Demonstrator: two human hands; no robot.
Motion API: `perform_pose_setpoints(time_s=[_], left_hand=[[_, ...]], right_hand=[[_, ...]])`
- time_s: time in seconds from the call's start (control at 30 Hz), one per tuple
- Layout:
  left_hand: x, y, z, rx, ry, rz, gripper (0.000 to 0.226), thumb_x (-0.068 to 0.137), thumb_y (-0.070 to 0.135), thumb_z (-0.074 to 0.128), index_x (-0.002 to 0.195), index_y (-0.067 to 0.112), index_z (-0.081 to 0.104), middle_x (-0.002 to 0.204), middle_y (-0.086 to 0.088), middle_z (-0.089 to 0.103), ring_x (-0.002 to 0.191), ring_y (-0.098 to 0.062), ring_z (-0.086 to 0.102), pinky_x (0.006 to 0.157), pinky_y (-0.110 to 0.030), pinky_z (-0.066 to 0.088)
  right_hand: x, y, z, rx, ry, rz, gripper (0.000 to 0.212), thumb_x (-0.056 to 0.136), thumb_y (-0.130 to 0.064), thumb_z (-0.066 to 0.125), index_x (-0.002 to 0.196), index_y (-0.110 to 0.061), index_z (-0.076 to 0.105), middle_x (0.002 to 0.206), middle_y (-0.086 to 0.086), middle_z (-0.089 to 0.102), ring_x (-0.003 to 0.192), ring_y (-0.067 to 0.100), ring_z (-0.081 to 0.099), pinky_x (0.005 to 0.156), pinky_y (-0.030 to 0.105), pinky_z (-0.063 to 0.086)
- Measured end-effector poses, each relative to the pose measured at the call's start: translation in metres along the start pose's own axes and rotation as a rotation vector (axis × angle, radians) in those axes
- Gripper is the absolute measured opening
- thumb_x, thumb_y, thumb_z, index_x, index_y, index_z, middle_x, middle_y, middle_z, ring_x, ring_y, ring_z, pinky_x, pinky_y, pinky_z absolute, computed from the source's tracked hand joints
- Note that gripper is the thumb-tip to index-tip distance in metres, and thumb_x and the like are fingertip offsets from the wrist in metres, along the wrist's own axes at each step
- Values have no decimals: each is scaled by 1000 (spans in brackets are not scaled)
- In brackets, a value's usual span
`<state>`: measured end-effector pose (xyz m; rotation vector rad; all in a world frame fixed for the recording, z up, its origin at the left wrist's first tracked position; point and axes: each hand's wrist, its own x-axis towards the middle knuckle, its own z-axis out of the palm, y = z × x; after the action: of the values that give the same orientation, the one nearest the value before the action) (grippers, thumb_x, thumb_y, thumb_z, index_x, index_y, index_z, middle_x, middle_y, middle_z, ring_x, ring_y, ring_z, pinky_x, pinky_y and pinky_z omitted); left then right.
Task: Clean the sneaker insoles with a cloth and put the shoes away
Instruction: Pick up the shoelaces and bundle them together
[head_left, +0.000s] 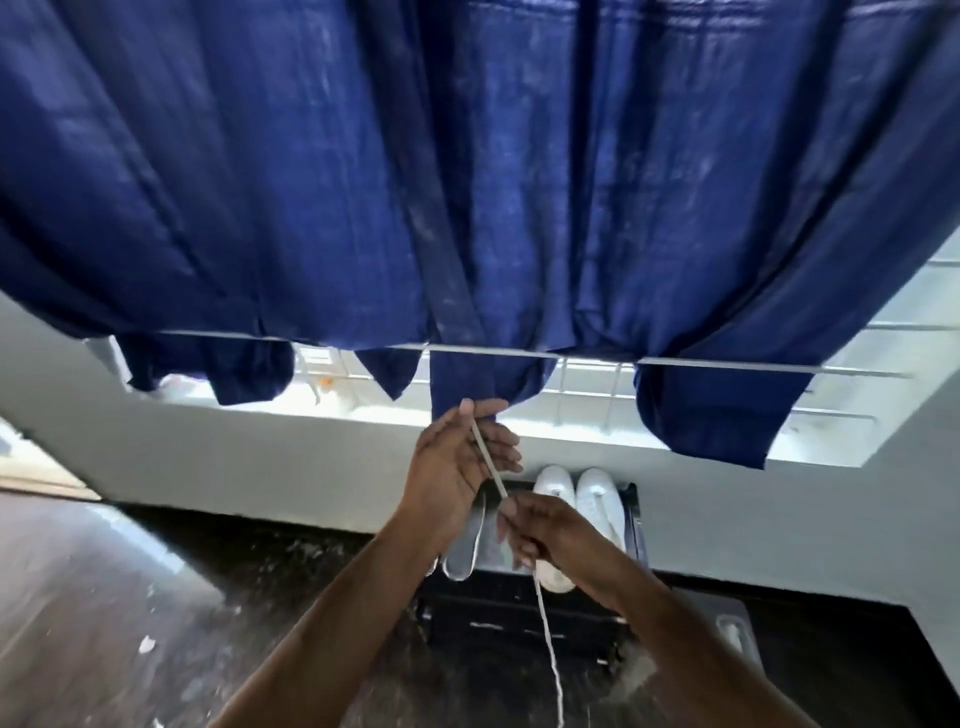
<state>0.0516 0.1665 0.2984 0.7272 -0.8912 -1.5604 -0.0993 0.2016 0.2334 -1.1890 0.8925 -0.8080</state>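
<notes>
White flat shoelace (488, 462) is pinched by left hand (457, 467) and right hand (540, 530), above two white sneakers (576, 514).

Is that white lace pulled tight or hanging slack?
Both: the lace runs straight between the left hand and right hand, so it's taut there; below the right hand it dangles loose.

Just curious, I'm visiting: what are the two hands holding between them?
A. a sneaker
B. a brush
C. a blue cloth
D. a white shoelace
D: the left hand and right hand both pinch a white shoelace, stretched between them above the white sneakers.
</notes>
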Motion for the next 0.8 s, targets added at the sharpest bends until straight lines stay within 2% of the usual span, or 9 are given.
perform_pose_setpoints(time_s=[0.13, 0.23, 0.3, 0.4, 0.47, 0.6, 0.7, 0.77, 0.8], left_hand=[[7, -3, 19, 37, -74, -60, 37, 104, 23, 39, 96, -1, 66, 71, -16, 73, 57, -25, 70, 56, -34, 58], [14, -1, 22, 24, -180, -168, 37, 96, 27, 44, 90, -2, 67, 78, -23, 74, 64, -31, 73, 58, -37, 60], [16, -1, 18, 35, -285, -257, 40, 94, 26, 44, 87, -1, 72, 85, -28, 74, 71, -35, 75, 64, -41, 62], [17, -7, 6, 137, -388, -385, 43, 96, 25, 45, 100, -7, 72, 101, -33, 72, 88, -40, 75, 79, -44, 62], [18, -14, -5, 225, -379, -438, 45, 94, 29, 48, 108, -8, 71, 109, -32, 71, 101, -41, 73, 91, -45, 59], [23, -27, -23, 282, -286, -475, 40, 98, 26, 50, 117, -2, 70, 114, -24, 73, 112, -35, 70, 105, -44, 50], [26, -29, -27, 111, -153, -455, 36, 93, 21, 54, 113, -4, 70, 106, -22, 75, 104, -36, 71, 104, -47, 50], [30, -21, -30, -17, -103, -435, 39, 83, 22, 57, 108, -2, 73, 104, -20, 76, 100, -34, 71, 99, -46, 51], [32, -16, -32, -76, -120, -432, 42, 85, 23, 55, 113, -3, 71, 112, -22, 74, 106, -35, 70, 102, -46, 50]], right_hand=[[-13, 7, -23, 23, 24, 53, 35, 106, -35, 51, 80, -16, 65, 58, -4, 42, 53, 12, 43, 64, 29, 47], [-11, -5, -37, 64, 73, 119, 36, 105, -32, 51, 75, -18, 65, 59, 1, 39, 51, 14, 40, 58, 30, 43], [-7, -20, -46, 87, 131, 206, 34, 107, -25, 48, 77, -13, 58, 58, 0, 38, 48, 12, 37, 52, 26, 39], [7, -52, -55, 55, 235, 292, 39, 106, -22, 44, 68, -17, 50, 50, -5, 36, 42, 8, 30, 43, 19, 29], [16, -76, -55, 34, 282, 271, 39, 106, -28, 48, 68, -17, 52, 50, -7, 33, 41, 7, 24, 41, 19, 23], [23, -110, -29, -28, 341, 144, 27, 106, -29, 53, 93, -8, 65, 58, -6, 32, 47, 5, 24, 41, 18, 21], [16, -105, 4, -2, 324, 51, 25, 106, -23, 53, 107, -6, 72, 58, -7, 33, 46, 3, 26, 40, 16, 20], [3, -83, 22, 41, 335, 37, 19, 104, -23, 55, 103, -11, 70, 57, -9, 36, 47, 2, 28, 43, 17, 19], [-4, -67, 28, 80, 342, 42, 16, 103, -25, 57, 97, -15, 68, 58, -9, 37, 47, 4, 28, 43, 17, 19]])
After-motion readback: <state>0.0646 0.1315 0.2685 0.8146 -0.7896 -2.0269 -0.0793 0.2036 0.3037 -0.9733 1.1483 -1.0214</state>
